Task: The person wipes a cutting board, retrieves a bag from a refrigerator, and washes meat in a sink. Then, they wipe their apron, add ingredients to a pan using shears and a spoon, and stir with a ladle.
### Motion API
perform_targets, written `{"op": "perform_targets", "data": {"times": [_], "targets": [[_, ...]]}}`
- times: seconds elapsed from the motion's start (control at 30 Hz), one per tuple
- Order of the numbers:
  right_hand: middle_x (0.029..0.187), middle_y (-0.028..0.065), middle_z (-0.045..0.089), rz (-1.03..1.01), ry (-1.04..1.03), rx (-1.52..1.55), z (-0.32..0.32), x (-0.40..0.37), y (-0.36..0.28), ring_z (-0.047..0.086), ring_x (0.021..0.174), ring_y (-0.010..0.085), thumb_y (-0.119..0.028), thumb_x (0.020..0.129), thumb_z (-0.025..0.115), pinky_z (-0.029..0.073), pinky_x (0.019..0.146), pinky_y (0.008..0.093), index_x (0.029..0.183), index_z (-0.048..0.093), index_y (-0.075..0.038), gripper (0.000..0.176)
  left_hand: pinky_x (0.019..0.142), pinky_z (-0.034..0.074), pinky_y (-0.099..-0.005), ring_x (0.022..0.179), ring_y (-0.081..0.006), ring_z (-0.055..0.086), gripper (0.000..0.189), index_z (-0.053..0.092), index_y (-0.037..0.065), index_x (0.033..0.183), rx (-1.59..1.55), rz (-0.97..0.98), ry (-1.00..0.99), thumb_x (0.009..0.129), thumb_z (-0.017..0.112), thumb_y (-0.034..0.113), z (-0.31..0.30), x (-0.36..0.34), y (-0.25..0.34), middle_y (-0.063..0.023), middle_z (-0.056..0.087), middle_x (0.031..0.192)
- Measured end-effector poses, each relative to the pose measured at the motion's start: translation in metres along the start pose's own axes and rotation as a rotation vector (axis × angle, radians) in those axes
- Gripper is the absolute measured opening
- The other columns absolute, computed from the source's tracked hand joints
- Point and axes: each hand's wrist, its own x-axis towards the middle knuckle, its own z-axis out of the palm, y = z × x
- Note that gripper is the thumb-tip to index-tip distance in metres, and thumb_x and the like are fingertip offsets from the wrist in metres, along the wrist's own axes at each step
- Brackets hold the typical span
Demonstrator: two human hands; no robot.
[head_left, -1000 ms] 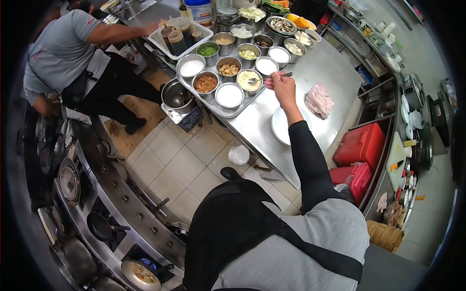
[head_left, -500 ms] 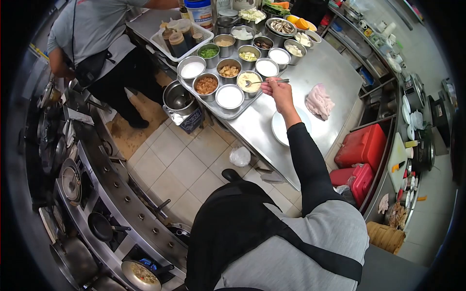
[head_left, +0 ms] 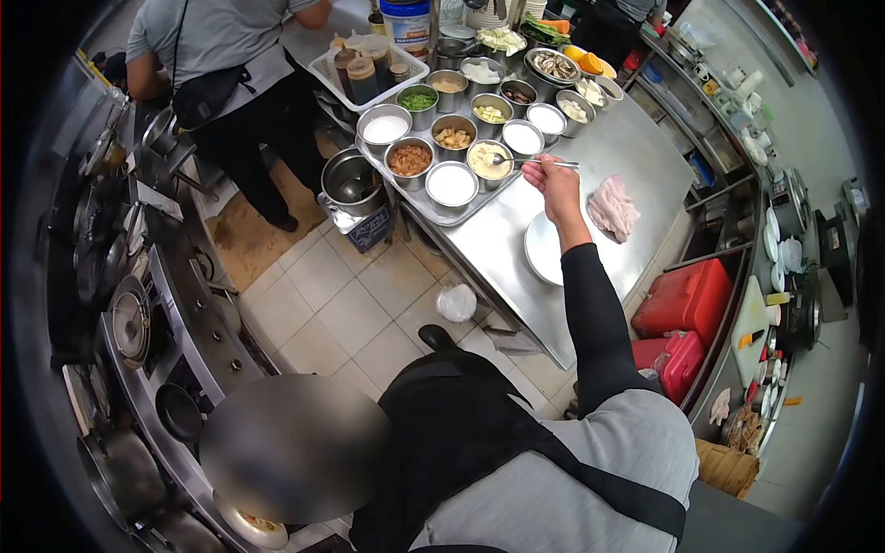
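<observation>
My right hand [head_left: 556, 184] pinches the handle of a metal spoon [head_left: 544, 162]. The spoon's bowl end rests in a round metal tin of pale yellow paste [head_left: 486, 160]. Beside that tin are one of white powder [head_left: 452, 184], one of brown chunks [head_left: 453, 137] and another white one [head_left: 523, 137]. Below my wrist a white plate [head_left: 544, 249] lies on the steel table [head_left: 498, 249], partly hidden by my arm. A piece of pale raw meat [head_left: 613, 208] lies right of my forearm. My left hand is not in view.
A co-worker [head_left: 217, 64] stands at the upper left, and part of another person [head_left: 619, 26] shows at the top. Red containers [head_left: 684, 300] stand at right. Pans and a stove [head_left: 198, 323] line the left. A large blurred dark shape [head_left: 295, 447] covers part of the stove.
The view has shifted, so the table and tins appear slightly farther right. A blurred dark shape now covers the lower-left stove. The spoon is still in the tin of paste.
</observation>
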Motion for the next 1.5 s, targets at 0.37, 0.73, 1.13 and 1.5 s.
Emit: {"op": "perform_targets", "data": {"times": [0.37,0.73,1.13,1.5], "targets": [[0.105,0.0194,0.067,-0.021,-0.045,-0.076,0.01,0.0,0.011,0.07,0.092,0.024,-0.019,0.103,0.052,0.059,0.082,0.032,0.111,0.057,0.006,0.027,0.084,0.051,-0.0355,0.098,-0.028,0.064,0.055,0.054,0.007,0.136,-0.027,0.009,0.01,0.088,0.07,0.028,-0.003,-0.007,-0.016,-0.0123,0.067,0.109],[0.104,0.0184,0.068,0.039,-0.231,0.026,0.045,-0.045,-0.009,0.07,0.092,0.0234,-0.021,0.101,0.056,0.058,0.081,0.0313,0.114,0.058,0.004,0.028,0.083,0.051,-0.0353,0.096,-0.0272,0.064,0.055,0.054,0.007,0.136,-0.002,0.125,0.072,0.087,0.07,0.027,-0.001,-0.019,-0.062,-0.0118,0.067,0.108],[0.102,0.0162,0.068,0.569,-1.215,-0.018,0.385,-0.358,0.122,0.068,0.092,0.0219,-0.023,0.1,0.06,0.055,0.083,0.0321,0.117,0.059,0.003,0.032,0.081,0.052,-0.0333,0.089,-0.0207,0.064,0.054,0.06,0.002,0.128,-0.615,-0.107,0.384,0.083,0.076,0.027,0.052,-0.122,-0.077,-0.0115,0.069,0.098],[0.097,0.0143,0.073,-0.861,-1.768,-0.001,0.483,-0.646,0.186,0.072,0.085,0.028,-0.017,0.096,0.063,0.057,0.077,0.0352,0.105,0.07,-0.001,0.019,0.081,0.051,-0.0328,0.091,-0.0227,0.066,0.054,0.059,0.001,0.128,-0.67,-0.132,0.455,0.083,0.076,0.027,0.174,-0.174,-0.21,-0.0145,0.069,0.099]]}}
